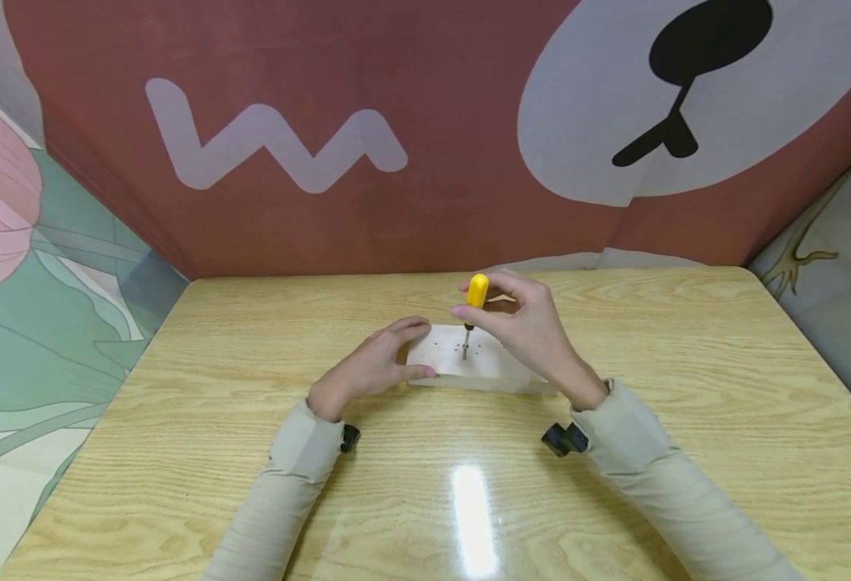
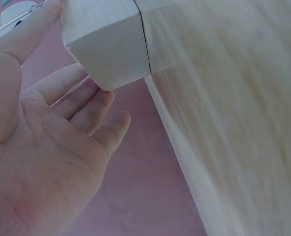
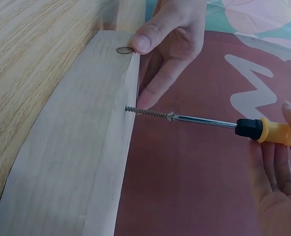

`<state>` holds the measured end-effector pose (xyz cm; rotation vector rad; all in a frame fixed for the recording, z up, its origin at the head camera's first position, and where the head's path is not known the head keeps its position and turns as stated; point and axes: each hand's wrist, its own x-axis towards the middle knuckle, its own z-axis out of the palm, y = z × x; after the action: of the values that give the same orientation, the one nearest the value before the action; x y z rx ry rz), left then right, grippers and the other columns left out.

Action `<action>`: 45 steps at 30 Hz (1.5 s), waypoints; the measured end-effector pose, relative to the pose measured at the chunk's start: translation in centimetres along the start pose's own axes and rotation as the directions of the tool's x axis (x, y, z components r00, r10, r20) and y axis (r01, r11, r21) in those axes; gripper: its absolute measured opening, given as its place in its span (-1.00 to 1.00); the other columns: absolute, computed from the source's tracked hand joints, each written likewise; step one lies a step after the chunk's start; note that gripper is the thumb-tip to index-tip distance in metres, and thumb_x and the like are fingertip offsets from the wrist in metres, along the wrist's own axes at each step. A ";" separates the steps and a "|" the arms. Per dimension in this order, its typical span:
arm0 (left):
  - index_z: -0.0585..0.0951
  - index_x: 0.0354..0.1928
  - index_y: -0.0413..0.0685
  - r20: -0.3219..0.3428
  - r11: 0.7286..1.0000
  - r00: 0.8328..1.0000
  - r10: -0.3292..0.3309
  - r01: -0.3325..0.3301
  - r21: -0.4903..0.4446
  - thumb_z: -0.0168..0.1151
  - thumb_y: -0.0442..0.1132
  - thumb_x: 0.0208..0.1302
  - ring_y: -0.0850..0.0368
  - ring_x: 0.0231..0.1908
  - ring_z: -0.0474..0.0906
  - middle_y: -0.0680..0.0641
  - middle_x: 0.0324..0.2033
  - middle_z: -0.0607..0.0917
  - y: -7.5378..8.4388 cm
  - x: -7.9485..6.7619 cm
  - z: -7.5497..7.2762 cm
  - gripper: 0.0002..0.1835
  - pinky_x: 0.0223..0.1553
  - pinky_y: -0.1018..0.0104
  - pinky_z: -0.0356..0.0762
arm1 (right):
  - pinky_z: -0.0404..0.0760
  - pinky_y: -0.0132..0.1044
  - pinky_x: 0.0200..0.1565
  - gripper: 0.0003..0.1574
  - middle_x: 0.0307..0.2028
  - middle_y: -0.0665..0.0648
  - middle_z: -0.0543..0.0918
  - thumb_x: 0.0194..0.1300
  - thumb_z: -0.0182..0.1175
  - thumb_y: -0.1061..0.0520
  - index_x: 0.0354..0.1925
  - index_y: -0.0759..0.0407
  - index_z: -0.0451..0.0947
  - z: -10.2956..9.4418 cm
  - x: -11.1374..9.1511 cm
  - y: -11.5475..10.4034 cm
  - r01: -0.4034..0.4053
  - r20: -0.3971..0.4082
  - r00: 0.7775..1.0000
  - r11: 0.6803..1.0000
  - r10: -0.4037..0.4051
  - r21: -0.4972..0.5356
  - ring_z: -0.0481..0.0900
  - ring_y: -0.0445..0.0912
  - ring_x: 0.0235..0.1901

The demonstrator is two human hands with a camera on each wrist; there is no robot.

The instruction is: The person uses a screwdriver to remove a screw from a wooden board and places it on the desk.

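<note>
A pale wooden block (image 1: 436,355) lies lengthwise on the table, with several small holes in its top face. Its left end is held by my left hand (image 1: 373,361), thumb on the near side and fingers toward the far side. In the right wrist view a threaded screw (image 3: 150,113) stands out from the block, its tip in the wood. The shaft of a yellow-handled screwdriver (image 1: 477,292) meets the screw's head in line with it. My right hand (image 1: 536,327) pinches the yellow handle between thumb and fingers above the block.
The wood-grain table (image 1: 251,484) stretches out around the block. A red wall panel (image 1: 454,218) with a cartoon print rises along its far edge. Dark wrist cameras (image 1: 565,440) hang by the sleeves on the near side of the block.
</note>
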<state>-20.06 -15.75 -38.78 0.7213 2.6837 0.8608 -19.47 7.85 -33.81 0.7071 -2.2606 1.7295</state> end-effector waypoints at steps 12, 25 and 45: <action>0.30 0.46 -0.17 -0.004 1.000 1.000 -0.006 0.006 0.006 0.32 0.09 0.29 -0.05 0.50 0.14 -0.11 0.49 0.27 -0.1 -0.1 0.0 -0.18 0.50 -0.01 0.15 | 0.73 -0.37 -0.14 -0.66 -0.10 0.27 0.74 0.20 0.38 0.32 -0.02 0.32 0.64 0.1 -0.1 -0.3 -0.017 0.020 1.000 1.000 0.017 -0.014 0.73 -0.18 -0.19; 0.30 0.46 -0.18 -0.001 1.000 1.000 0.001 -0.001 -0.003 0.33 0.07 0.29 -0.05 0.50 0.15 -0.12 0.48 0.27 -0.1 -0.1 0.0 -0.18 0.50 -0.01 0.16 | 0.72 -0.41 -0.14 -0.76 -0.18 0.21 0.73 0.26 0.37 0.20 -0.14 0.30 0.64 0.3 -0.3 -0.1 -0.062 0.011 0.998 0.998 0.063 -0.008 0.69 -0.18 -0.26; 0.29 0.46 -0.16 0.009 1.000 1.000 -0.007 0.007 -0.005 0.32 0.07 0.30 -0.05 0.50 0.14 -0.12 0.49 0.25 0.1 0.1 0.0 -0.19 0.49 -0.02 0.17 | 0.75 -0.35 -0.26 -0.63 -0.31 0.12 0.73 0.07 0.49 0.29 -0.15 0.33 0.59 0.1 -0.3 0.1 -0.008 -0.025 1.000 0.996 0.010 0.088 0.73 -0.20 -0.37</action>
<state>-20.10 -15.71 -38.72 0.7131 2.6742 0.8602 -19.26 7.89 -34.05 0.6893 -2.1859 1.8409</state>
